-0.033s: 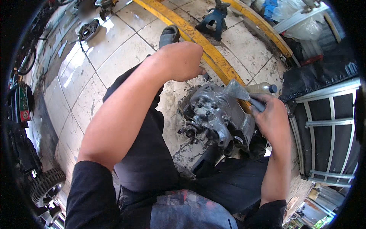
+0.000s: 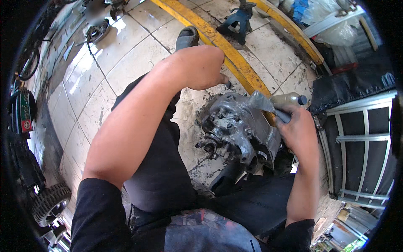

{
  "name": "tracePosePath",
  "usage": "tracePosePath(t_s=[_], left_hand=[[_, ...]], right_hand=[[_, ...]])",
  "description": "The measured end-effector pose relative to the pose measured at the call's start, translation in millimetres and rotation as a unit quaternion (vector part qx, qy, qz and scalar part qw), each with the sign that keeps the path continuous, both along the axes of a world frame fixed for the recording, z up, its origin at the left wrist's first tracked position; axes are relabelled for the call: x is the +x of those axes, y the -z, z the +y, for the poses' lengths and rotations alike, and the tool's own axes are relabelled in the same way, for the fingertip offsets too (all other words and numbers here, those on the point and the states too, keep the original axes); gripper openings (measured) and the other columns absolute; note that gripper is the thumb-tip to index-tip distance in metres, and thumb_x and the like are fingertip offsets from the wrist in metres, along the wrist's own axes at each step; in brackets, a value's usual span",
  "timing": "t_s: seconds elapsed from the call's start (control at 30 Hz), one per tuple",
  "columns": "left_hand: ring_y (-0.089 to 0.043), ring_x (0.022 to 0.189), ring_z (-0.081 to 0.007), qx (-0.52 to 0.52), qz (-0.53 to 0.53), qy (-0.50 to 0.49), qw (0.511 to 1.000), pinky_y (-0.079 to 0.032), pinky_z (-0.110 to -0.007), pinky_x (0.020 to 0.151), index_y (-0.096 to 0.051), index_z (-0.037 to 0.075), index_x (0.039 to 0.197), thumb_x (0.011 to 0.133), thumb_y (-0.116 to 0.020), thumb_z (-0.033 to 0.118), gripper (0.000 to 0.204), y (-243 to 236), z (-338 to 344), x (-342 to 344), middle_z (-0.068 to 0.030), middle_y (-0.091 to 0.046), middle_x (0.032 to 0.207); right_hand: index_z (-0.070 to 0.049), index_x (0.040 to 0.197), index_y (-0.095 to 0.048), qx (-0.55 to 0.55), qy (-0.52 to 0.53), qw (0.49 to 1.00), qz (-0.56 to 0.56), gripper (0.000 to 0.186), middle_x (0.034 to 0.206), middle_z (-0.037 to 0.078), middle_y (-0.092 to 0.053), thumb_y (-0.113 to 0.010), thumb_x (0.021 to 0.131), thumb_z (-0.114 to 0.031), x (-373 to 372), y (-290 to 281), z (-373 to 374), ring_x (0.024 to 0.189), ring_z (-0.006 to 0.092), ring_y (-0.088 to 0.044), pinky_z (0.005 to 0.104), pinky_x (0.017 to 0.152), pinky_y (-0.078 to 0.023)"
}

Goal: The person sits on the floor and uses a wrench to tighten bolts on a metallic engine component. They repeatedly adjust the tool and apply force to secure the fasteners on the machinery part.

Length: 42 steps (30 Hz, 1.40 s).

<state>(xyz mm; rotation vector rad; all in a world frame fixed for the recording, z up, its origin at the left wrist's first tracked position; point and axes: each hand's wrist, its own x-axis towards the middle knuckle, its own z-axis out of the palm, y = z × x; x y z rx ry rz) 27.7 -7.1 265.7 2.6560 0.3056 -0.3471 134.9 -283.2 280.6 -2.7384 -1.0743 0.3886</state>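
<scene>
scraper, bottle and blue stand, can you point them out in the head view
scraper (image 2: 262, 102), head view, on its blade
bottle (image 2: 287, 99), head view, on its side
blue stand (image 2: 242, 18), head view, on its upper body

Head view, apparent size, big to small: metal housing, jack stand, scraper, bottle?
1. Metal housing
2. Blue jack stand
3. Scraper and bottle: too alike to rank, scraper's handle partly hidden

Had the casing (image 2: 235, 124) on the tiled floor (image 2: 128, 56), with the scraper (image 2: 281, 115) in the right hand (image 2: 299, 128) at its right and the left hand (image 2: 201, 69) beyond, leftward. Found the bottle (image 2: 287, 99) beyond the right hand, the near rail (image 2: 235, 63) behind the casing, the jack stand (image 2: 238, 25) between it and the far rail (image 2: 293, 30).
</scene>
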Motion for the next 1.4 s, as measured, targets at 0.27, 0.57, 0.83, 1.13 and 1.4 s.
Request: tracePosePath(t_s=[0.27,0.57,0.83,1.13,1.4], left_hand=[[-0.070,0.104,-0.0410,-0.001,0.024,-0.018,1.000,-0.056,-0.049,0.090,-0.070,-0.004,0.115,0.095,-0.071,0.036,0.045,-16.5,3.8,23.9,-0.0276,-0.072,0.105],[-0.071,0.105,-0.0407,0.006,0.058,0.020,0.998,-0.056,-0.049,0.091,-0.071,-0.006,0.107,0.095,-0.071,0.038,0.046,-11.5,2.7,21.8,-0.0253,-0.073,0.105],[-0.071,0.102,-0.0403,-0.011,0.075,0.017,0.997,-0.056,-0.048,0.090,-0.072,-0.007,0.106,0.095,-0.070,0.040,0.048,-7.8,3.3,26.2,-0.0255,-0.073,0.103],[-0.073,0.086,-0.0390,-0.021,0.042,0.029,0.999,-0.057,-0.048,0.080,-0.077,-0.006,0.094,0.095,-0.069,0.038,0.045,-0.2,9.2,23.9,-0.0234,-0.075,0.091],[-0.074,0.085,-0.0368,-0.010,0.033,0.058,0.998,-0.059,-0.047,0.078,-0.079,-0.003,0.096,0.094,-0.066,0.032,0.038,8.2,7.8,29.4,-0.0212,-0.076,0.090]], right_hand=[[-0.006,0.108,-0.078,-0.114,-0.008,0.989,0.092,0.034,0.097,0.024,-0.074,-0.075,0.076,-0.017,21.8,77.3,36.4,0.095,0.0421,-0.072,0.0495,0.088,-0.057],[-0.008,0.093,-0.080,-0.104,-0.158,0.981,-0.044,0.021,0.090,0.018,-0.073,-0.069,0.074,-0.006,8.5,69.1,52.6,0.090,0.0391,-0.072,0.0502,0.081,-0.057],[-0.004,0.083,-0.076,-0.179,-0.260,0.948,-0.042,0.013,0.087,0.019,-0.073,-0.069,0.071,-0.003,23.4,66.5,96.6,0.090,0.0404,-0.072,0.0498,0.080,-0.057],[-0.005,0.089,-0.077,-0.294,-0.273,0.916,-0.023,0.022,0.090,0.021,-0.074,-0.071,0.068,-0.004,32.7,72.0,116.5,0.094,0.0397,-0.072,0.0479,0.085,-0.058],[-0.008,0.098,-0.079,-0.248,-0.263,0.932,-0.031,0.028,0.095,0.019,-0.073,-0.072,0.071,-0.005,33.2,37.2,100.2,0.093,0.0392,-0.071,0.0458,0.084,-0.057]])
